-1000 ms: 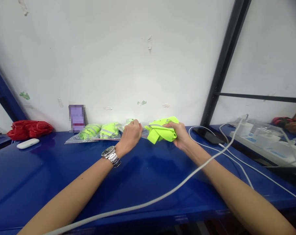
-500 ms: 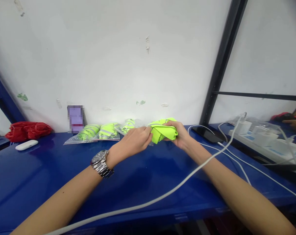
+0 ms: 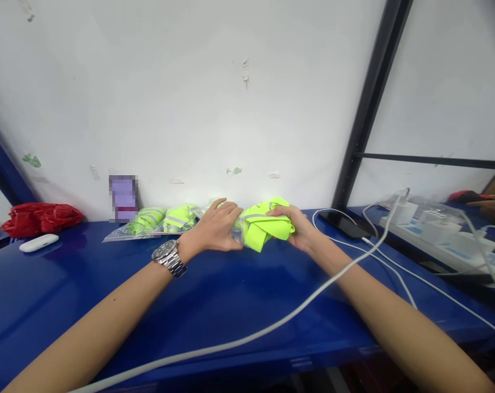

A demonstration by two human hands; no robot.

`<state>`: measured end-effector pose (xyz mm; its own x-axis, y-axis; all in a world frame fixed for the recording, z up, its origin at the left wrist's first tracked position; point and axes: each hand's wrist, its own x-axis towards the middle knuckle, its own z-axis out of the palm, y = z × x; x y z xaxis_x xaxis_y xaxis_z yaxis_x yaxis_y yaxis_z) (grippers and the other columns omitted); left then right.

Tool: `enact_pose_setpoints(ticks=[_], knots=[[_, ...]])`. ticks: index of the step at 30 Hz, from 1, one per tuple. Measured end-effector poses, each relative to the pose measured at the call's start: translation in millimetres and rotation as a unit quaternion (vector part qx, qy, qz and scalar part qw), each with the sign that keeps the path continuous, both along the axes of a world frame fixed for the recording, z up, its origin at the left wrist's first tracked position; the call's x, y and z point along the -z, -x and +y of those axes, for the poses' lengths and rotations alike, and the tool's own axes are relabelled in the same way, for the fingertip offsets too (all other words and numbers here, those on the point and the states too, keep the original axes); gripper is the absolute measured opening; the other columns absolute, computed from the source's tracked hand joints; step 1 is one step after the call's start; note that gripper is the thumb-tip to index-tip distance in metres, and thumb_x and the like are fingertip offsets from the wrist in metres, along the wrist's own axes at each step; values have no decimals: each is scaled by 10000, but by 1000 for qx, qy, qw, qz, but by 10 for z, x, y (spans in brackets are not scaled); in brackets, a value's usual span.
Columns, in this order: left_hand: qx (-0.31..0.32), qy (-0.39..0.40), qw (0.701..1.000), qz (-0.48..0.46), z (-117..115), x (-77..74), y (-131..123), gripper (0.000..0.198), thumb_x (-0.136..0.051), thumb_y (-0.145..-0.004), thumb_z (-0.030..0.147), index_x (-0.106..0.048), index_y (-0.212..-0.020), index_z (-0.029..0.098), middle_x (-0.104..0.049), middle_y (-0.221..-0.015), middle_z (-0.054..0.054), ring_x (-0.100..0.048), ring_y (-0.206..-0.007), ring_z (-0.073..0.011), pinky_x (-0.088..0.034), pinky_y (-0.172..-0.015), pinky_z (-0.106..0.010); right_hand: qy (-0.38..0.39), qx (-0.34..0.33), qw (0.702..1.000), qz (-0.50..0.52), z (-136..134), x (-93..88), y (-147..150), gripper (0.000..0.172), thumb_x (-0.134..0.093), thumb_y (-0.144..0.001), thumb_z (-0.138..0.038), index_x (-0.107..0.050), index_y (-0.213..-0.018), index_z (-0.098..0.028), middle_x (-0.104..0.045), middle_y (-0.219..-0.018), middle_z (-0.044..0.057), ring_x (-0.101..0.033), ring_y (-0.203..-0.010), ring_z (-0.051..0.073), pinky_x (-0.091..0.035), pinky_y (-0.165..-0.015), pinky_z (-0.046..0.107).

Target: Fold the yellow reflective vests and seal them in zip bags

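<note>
A bundled fluorescent yellow reflective vest [image 3: 264, 225] with grey stripes is gripped by my right hand [image 3: 299, 226], thumb on top, just above the blue table. At its left end, my left hand [image 3: 217, 226], with a metal watch [image 3: 169, 256] on the wrist, curls its fingers and thumb around a clear plastic bag [image 3: 238, 232]. The bag's mouth meets the vest's left edge; how much of the vest is inside I cannot tell. Left of my hands, more yellow vests in clear bags [image 3: 178, 218] lie by the wall, one partly hidden behind my left hand.
A phone with a blurred screen [image 3: 123, 199] leans on the wall. Red plastic [image 3: 40, 218] and a white case [image 3: 39, 243] lie at the left. A white cable [image 3: 239, 344] crosses in front of my arms. At the right are a dark phone [image 3: 343, 225] and a power strip with chargers [image 3: 436, 232].
My left hand has changed from a closed pinch to a wider grip around the bag. The vest has shifted slightly left and down, with a flap hanging lower.
</note>
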<state>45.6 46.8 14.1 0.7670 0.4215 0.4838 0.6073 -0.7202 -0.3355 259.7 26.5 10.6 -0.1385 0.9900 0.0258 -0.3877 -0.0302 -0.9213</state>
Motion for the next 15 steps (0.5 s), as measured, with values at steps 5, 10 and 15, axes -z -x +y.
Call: enact_pose_setpoints(ticks=[5, 10, 15], knots=[[-81, -69, 994, 29, -416, -286, -75, 519, -585, -661, 575, -597, -922, 126, -669, -818, -130, -611, -834, -316, -349, -948, -561, -95, -10, 995, -7, -67, -85, -42, 225, -756, -518, -142, -666, -723, -129, -679, -691, 20, -617, -599, 165, -505, -575, 276], [-86, -69, 994, 27, -582, -243, -31, 564, -596, -643, 617, -568, -930, 132, -656, -848, -144, -605, -876, -339, -388, -915, -546, -99, -24, 994, -27, -174, -102, 40, 222, -758, -516, -153, -670, -716, -119, -682, -688, 31, -617, -583, 166, -504, -570, 277], [-51, -2, 996, -67, -505, 59, 48, 739, -617, -658, 599, -481, -1154, 68, -633, -1020, -186, -616, -938, -337, -483, -865, -473, -123, -27, 991, -36, -242, 18, 234, 272, -787, -520, -162, -683, -767, -121, -694, -741, 36, -630, -648, 173, -516, -618, 286]])
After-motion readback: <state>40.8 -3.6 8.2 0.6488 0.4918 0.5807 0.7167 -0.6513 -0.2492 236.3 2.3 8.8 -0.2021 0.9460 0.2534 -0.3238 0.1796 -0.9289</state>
